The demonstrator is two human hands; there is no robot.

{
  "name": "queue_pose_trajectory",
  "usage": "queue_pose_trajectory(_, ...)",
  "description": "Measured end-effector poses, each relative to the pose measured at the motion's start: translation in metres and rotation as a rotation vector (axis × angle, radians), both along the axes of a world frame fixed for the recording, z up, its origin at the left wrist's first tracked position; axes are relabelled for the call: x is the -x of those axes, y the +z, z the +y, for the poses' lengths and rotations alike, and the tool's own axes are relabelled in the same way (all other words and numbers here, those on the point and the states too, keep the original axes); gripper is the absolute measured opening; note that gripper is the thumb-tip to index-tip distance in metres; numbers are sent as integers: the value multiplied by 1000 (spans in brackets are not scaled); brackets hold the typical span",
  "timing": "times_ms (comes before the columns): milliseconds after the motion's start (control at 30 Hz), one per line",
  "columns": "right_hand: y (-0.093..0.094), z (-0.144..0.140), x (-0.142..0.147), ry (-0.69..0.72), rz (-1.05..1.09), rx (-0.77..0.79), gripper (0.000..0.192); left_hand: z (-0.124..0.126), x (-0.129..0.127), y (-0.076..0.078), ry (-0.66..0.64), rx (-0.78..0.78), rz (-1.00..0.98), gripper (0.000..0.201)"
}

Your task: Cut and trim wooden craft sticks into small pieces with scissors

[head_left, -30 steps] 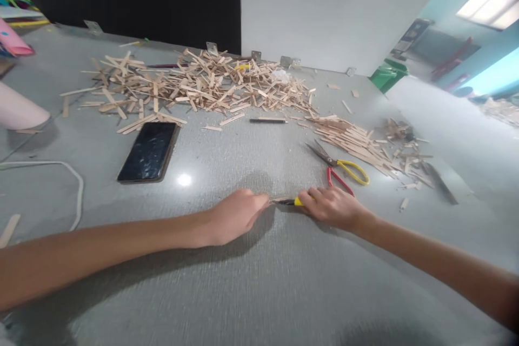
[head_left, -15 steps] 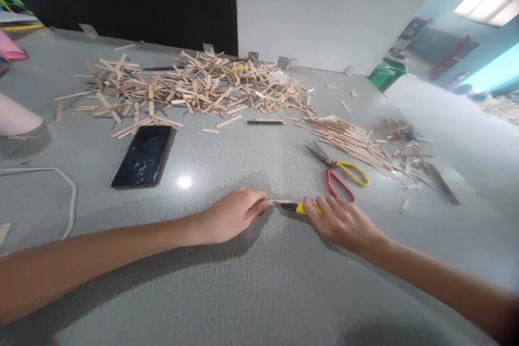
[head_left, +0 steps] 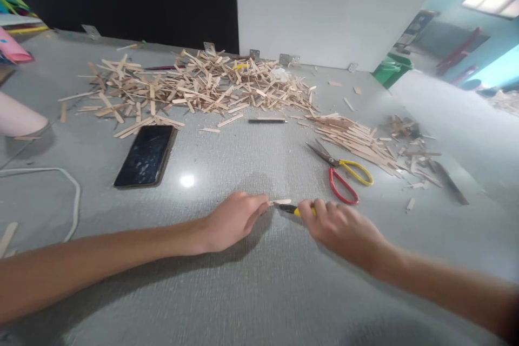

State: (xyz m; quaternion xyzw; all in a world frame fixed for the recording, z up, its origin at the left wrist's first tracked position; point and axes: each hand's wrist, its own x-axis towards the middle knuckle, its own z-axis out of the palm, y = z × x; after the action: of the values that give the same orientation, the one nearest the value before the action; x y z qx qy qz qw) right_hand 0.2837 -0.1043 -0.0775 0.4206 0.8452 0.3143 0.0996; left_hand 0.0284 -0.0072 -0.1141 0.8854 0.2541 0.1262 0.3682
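Apparently, a slim, pale wooden stick (head_left: 281, 201) is being worked with a dark-tipped tool with a yellow handle (head_left: 288, 208); the next move is probably calling for a firm pinch, with skin clear of that tip. The stick is looking straight and flat, only its free end showing. It is sitting left of, and nearer the person than, the scissors with one red and one yellow handle (head_left: 333, 162).

The left hand (head_left: 235, 221) is pinching it between closed fingers; the right hand (head_left: 340, 230) is curling its fingers tightly round the tool. I cannot tell whether tip and stick are touching.

Just beyond the scissors, a bundle of pale wooden strips (head_left: 352, 140) is lying on the grey, textured surface (head_left: 203, 292); well to their left, a black rectangular phone (head_left: 146, 157) is resting.
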Motion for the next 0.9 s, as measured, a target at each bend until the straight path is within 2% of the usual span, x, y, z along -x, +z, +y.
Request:
queue_pose_trajectory(100,-6,11,-11,99,21,53,24,0,-1,2,6,-16,-1,37)
queue_pose_trajectory(300,7,-2,6,-36,11,28,22,-2,0,-1,22,-36,10,36)
queue_pose_trajectory(500,-6,17,-12,98,36,87,19,-2,0,-3,18,-75,16,38)
queue_pose_trajectory(700,4,2,6,-48,-20,-1,19,-1,1,-5,9,-82,-2,36)
queue_pose_trajectory(833,4,18,-2,87,-12,70,21,1,0,-5,22,-86,-4,37)
queue_pose_trajectory(900,4,20,-1,75,-17,72,21,2,-1,-6,31,-93,-6,37)
